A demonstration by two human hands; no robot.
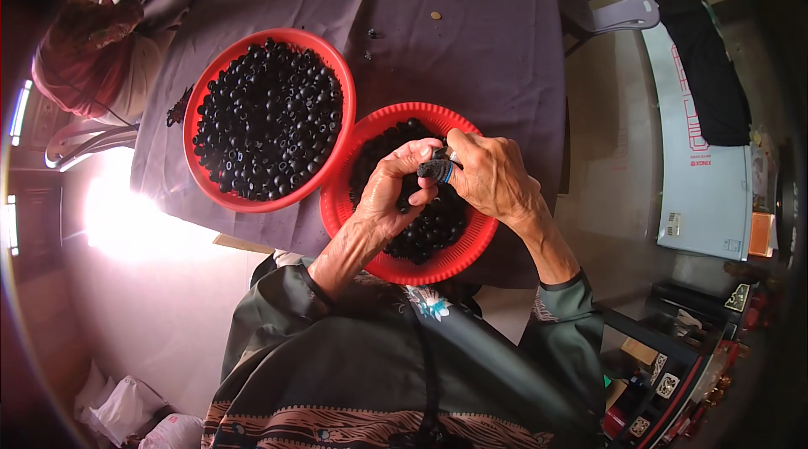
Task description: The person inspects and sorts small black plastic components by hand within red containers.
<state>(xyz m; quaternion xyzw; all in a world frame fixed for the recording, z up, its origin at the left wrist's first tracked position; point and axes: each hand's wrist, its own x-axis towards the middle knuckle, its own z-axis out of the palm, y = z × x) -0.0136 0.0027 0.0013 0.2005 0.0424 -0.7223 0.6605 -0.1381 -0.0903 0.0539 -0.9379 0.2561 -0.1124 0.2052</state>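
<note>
"At a cloth-covered table (480,53), a person in a dark garment (396,348) works over a red slotted basin (480,249) of small black pieces (425,239). What are the fingers doing?"

"The left hand's (385,194) thumb and forefinger nearly meet, pinching what seems a small dark piece (437,152) above that basin. The right hand (497,175) curls in against it; how far its fingers close, and on what, I cannot tell. A dark textured wrap (433,170) with a blue edge shows between the two."

"What could go wrong?"

"Likeliest, a slip: with the pinch so near the fingertips, a small rounded piece could pop free and vanish among its lookalikes below, or skip across the table."

"And the basin itself?"

"It sits at the table's near edge, the left wrist crossing over its rim. A careless nudge could tip it, sending pieces over the side. A second red basin (268,204), heaped with more black pieces (269,121), appears to meet it rim to rim, so one shove might shift both."
</note>
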